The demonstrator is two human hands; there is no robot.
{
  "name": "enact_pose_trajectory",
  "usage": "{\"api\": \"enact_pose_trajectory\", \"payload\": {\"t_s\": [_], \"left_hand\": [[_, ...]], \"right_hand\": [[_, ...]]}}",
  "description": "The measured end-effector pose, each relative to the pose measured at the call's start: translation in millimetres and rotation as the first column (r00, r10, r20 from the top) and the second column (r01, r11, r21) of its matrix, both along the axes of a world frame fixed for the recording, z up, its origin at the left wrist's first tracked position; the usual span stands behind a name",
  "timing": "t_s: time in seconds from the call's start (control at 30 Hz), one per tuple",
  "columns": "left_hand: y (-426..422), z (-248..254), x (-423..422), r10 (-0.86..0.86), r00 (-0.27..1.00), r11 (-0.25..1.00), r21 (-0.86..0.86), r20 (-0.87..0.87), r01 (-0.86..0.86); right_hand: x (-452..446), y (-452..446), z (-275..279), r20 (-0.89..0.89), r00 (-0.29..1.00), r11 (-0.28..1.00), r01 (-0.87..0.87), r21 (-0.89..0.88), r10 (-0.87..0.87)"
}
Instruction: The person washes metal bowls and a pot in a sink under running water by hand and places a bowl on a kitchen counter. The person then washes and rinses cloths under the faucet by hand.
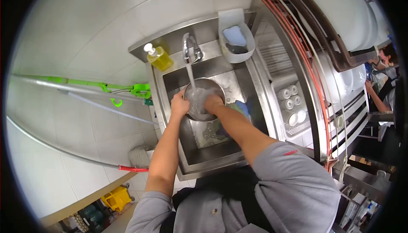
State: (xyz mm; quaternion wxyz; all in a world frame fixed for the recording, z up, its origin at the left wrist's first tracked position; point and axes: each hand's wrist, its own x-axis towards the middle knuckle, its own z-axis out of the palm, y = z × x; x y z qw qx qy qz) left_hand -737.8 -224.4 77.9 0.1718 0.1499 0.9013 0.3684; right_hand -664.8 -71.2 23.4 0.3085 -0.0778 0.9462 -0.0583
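Observation:
A round metal bowl (219, 89) is held over the steel sink (172, 80), under water running from the faucet (187, 50). My left hand (180, 104) grips the bowl's left rim. Inside the bowl, at its right side, is my right hand (213, 103); its fingers are hidden by the splashing water. Below and to the right of the bowl, cloths (242, 109) in blue and green lie in the sink.
A yellow soap bottle (160, 59) stands left of the faucet. A plastic holder (238, 58) with a blue sponge hangs to its right. Further right are a tray of white cups (292, 104) and a rack with red cables. A person's arm (378, 99) shows at far right.

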Motion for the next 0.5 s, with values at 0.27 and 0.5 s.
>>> {"api": "enact_pose_trajectory", "payload": {"t_s": [0.27,0.5], "left_hand": [[46,-2,8,-0.074,0.994,0.981,-0.174,0.081,0.087],[29,-82,-69,-0.174,0.882,0.946,-0.173,0.438,0.273]], "right_hand": [[33,-20,-29,-0.165,0.881,0.891,0.454,0.027,-0.444],[85,-9,5,0.215,0.772,0.450,0.546,-0.707,-0.598]]}}
